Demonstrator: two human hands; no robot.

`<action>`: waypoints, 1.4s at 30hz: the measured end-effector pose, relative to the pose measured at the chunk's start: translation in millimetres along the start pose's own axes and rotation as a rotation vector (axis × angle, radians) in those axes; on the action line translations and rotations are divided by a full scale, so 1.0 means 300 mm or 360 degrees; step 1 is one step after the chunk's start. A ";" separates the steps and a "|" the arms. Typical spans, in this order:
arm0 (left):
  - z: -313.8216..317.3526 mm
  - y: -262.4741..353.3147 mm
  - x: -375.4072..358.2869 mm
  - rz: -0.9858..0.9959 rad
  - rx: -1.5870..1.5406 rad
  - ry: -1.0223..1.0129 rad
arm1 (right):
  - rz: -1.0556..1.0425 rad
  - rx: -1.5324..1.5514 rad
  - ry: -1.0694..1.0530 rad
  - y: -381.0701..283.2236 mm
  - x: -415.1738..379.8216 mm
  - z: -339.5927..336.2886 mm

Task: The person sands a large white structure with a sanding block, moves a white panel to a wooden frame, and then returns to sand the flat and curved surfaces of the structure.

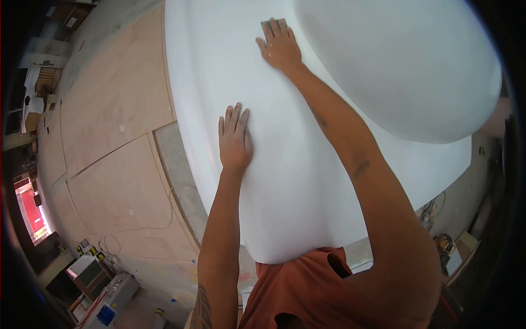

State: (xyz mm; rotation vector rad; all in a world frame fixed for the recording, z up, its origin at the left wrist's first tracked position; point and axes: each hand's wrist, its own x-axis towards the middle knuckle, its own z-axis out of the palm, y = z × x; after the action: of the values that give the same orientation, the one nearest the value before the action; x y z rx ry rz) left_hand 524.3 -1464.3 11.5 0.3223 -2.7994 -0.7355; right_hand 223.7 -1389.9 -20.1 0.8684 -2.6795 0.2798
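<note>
A large, smooth white moulded form [279, 181] spreads out in front of me, with a big rounded bulge [405, 66] rising on its right side. My right hand [281, 48] reaches to the far part of the form. Its fingers press a small dark piece of sandpaper [282, 23] flat against the white surface; most of the piece is hidden under them. Nearer to me and to the left, my left hand [235, 140] rests palm down on the same surface, fingers stretched out and nothing in it.
Large tan boards [118, 104] lie on the concrete floor to the left, with a thin cable [148, 228] across them. Equipment and boxes [101, 279] stand at the lower left. At the lower right are more items [449, 249] by the form's edge.
</note>
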 end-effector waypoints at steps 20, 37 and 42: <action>-0.008 0.089 -0.598 -0.1062 -0.0341 0.0210 | -0.0244 0.0190 0.0053 -0.471 -0.554 -0.153; 0.089 0.431 -1.557 -0.1573 -0.0578 0.0923 | -0.1609 -0.0015 -0.0818 -0.756 -0.957 -0.363; 0.055 0.525 -1.737 -0.1762 -0.0698 0.1071 | -0.2100 -0.0205 -0.1569 -0.955 -1.588 -0.497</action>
State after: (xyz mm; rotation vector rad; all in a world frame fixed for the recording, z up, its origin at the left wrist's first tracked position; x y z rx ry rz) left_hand 990.7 -1183.6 -8.0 1.6852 -1.6029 -1.1060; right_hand 795.1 -1321.5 -21.9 2.9235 -1.9623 -0.7837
